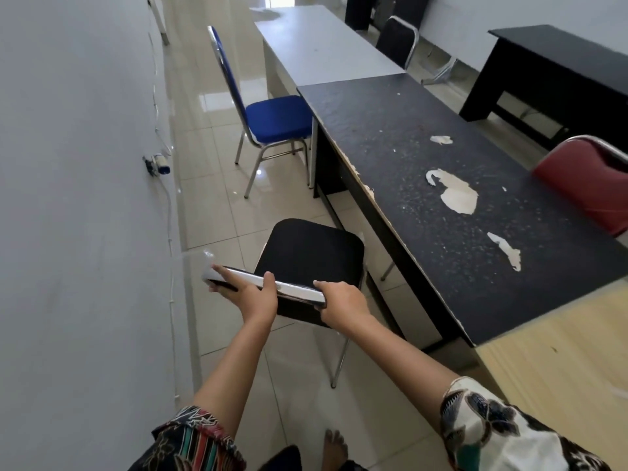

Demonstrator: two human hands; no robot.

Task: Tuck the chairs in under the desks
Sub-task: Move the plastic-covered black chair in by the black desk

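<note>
Beside three desks [424, 158], four chairs [309, 253]

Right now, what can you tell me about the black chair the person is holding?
The black chair has a padded dark seat, a backrest with a shiny metal rim and thin metal legs. It stands on the tiled floor, its seat not yet under the worn black desk. The left hand and right hand grip the backrest's top edge.
</note>
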